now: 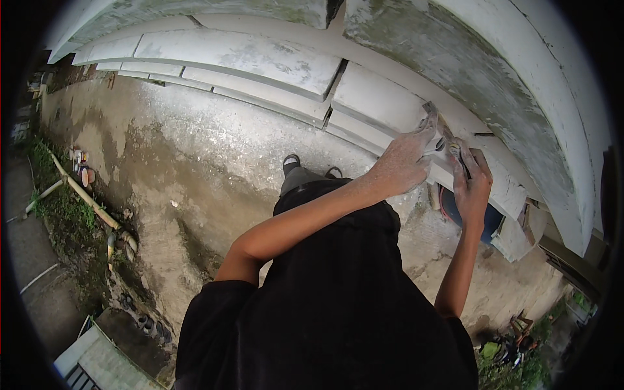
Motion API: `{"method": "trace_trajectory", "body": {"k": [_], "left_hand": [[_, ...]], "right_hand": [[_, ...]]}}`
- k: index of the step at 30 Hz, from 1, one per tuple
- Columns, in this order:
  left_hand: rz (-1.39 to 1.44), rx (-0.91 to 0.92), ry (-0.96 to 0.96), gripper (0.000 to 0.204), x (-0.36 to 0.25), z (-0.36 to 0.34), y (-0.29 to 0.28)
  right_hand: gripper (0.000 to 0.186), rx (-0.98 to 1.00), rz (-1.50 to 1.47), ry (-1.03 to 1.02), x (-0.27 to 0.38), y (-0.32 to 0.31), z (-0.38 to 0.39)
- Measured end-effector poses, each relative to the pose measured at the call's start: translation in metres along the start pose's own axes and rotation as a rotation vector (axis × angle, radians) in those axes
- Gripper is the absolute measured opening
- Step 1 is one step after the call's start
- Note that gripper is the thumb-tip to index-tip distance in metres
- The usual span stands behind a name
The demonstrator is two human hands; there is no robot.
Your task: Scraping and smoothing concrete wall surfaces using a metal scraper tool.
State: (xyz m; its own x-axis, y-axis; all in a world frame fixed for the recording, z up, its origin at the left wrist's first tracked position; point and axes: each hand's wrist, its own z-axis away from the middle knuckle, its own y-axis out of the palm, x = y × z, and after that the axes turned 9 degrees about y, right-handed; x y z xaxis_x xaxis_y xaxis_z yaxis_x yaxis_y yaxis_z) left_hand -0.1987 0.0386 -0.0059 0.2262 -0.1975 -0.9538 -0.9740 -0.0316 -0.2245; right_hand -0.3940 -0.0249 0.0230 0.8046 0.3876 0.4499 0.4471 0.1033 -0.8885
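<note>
Over the right end of a pale stepped ledge [377, 97] are my two dust-covered hands. My left hand [406, 159] has its fingers closed around a flat, grey-smeared tool [429, 112], perhaps a scraper; its exact shape is partly hidden. Close beside it, my right hand [473, 177] is curled on a narrow implement with a dark part [458, 151], too small and covered to name. Below my hands sits a dark blue bucket [491, 222], partly hidden by my right forearm, with pale board pieces [513, 237] next to it.
A white curved overhang [520, 91] arches above. My sandalled foot [291, 162] stands on stained concrete [162, 162]. Bamboo poles [91, 201], small containers [84, 162] and plants lie along the left edge. More footwear [146, 325] lies lower left, with cluttered items [500, 351] at lower right.
</note>
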Motion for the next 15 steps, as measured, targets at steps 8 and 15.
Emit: {"method": "trace_trajectory", "body": {"k": [8, 15], "left_hand": [[0.045, 0.131, 0.120, 0.056, 0.005, -0.027, 0.046], [0.113, 0.115, 0.075, 0.058, -0.001, -0.029, 0.047]], "right_hand": [[0.035, -0.084, 0.047, 0.091, -0.029, -0.014, 0.015], [0.035, -0.137, 0.079, 0.039, -0.041, -0.009, 0.009]]}}
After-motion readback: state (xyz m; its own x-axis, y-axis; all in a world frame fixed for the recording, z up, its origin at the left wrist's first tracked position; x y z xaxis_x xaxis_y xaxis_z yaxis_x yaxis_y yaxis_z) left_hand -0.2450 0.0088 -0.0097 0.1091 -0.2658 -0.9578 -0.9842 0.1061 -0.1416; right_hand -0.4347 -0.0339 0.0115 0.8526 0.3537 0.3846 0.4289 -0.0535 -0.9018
